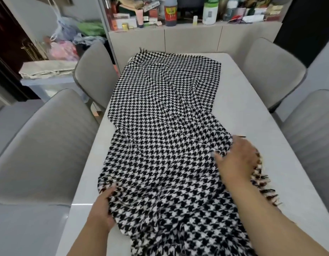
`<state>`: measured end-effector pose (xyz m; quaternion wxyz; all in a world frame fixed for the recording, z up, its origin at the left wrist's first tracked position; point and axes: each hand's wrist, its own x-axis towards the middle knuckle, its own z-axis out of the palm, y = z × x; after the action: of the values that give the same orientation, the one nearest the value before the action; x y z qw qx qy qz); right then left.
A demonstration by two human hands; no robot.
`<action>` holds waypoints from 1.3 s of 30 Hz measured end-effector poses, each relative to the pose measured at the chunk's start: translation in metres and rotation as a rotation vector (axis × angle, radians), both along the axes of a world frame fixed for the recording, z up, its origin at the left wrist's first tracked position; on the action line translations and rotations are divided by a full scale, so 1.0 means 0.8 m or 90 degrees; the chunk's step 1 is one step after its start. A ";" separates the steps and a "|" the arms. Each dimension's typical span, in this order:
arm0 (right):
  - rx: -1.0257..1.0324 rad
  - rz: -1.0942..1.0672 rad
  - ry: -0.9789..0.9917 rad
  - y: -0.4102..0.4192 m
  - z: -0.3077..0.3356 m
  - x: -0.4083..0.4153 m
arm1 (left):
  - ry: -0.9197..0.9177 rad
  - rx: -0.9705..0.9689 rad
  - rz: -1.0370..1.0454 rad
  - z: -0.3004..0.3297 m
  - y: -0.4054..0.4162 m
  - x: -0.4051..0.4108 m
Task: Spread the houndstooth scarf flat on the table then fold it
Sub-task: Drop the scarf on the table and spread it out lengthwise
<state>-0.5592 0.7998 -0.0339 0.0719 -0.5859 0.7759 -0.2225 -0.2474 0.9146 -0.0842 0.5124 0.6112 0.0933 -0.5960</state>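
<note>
Two hands on the scarf, spreading stage

Houndstooth scarf [160,137] lies lengthwise down the white bench [252,100], far fringed end near the bench's far edge, near end bunched and running off the bottom of the head view. Long creases run through the middle; not yet flat.

Left hand [102,206] sits at the scarf's left edge, fingers tucked under the hem and thumb on top, gripping it. Right hand [237,159] lies on the bunched right edge close to the fringe [269,191]; fingers curl into the cloth, apparently gripping a fold, though blur hides the fingertips.

Handling, as judged: soft, light woven cloth, drapes and wrinkles easily, likely slides readily on the glossy bench. Best taken at hems or corners, pulled outward evenly; tugging by the fringe could snag or pull threads.

Four grey chairs [40,145] ring the bench; cluttered sideboard [193,34] beyond.
</note>
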 end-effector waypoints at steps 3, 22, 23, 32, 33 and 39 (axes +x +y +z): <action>0.251 0.361 0.009 0.033 -0.040 0.044 | -0.088 0.027 -0.057 0.005 0.002 -0.006; 0.086 0.300 -0.027 0.104 -0.065 -0.026 | -0.285 -0.022 -0.063 -0.001 0.090 -0.036; 0.046 0.294 -0.026 0.118 -0.062 -0.034 | -0.335 -0.022 -0.130 -0.005 0.100 -0.041; 0.175 0.415 0.233 0.244 -0.088 -0.065 | -0.405 -0.023 -0.450 0.006 0.149 -0.096; 0.178 0.420 0.239 0.247 -0.092 -0.063 | -0.407 -0.024 -0.426 0.016 0.149 -0.099; 0.320 0.395 -0.072 0.237 0.002 -0.060 | -0.246 -0.116 -0.340 0.084 0.154 -0.075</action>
<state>-0.6070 0.9898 -0.0325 0.3195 -0.7433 0.5872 -0.0253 -0.3072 1.0380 -0.0173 0.3988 0.6675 -0.2223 -0.5883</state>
